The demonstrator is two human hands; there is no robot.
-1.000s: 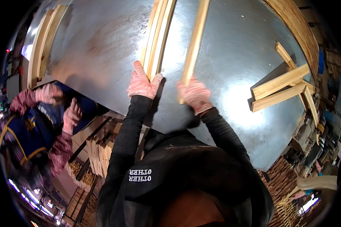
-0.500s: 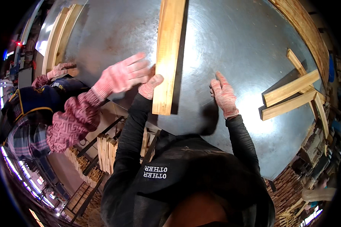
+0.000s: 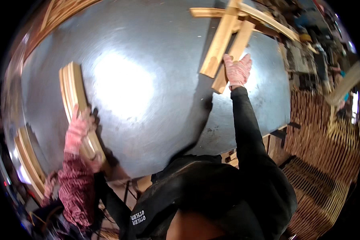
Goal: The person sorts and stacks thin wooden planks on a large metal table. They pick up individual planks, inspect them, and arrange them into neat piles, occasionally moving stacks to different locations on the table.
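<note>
My right hand (image 3: 238, 73), in a pink-and-white knit glove, straddles a wooden strip (image 3: 241, 40), its thumb on one side and fingers on the other. A second wooden strip (image 3: 220, 50) lies close to its left. At the left, my left hand (image 3: 94, 163) holds the near end of a bundle of long wooden strips (image 3: 71, 80). A co-worker's sleeve partly covers that hand, so only the thumb side shows. The co-worker's gloved hand (image 3: 79, 129) lies on the same bundle, just beyond mine.
The metal table (image 3: 164, 92) stretches between my hands. More strips (image 3: 206, 13) lie crossed at its far right. Another bundle (image 3: 28, 160) lies at the far left by the co-worker. Stacked wood (image 3: 312, 128) stands beyond the right edge.
My view has turned to the right. My right hand has gone from bare table to a strip at the right. The co-worker's hand has come onto the bundle that my left hand holds.
</note>
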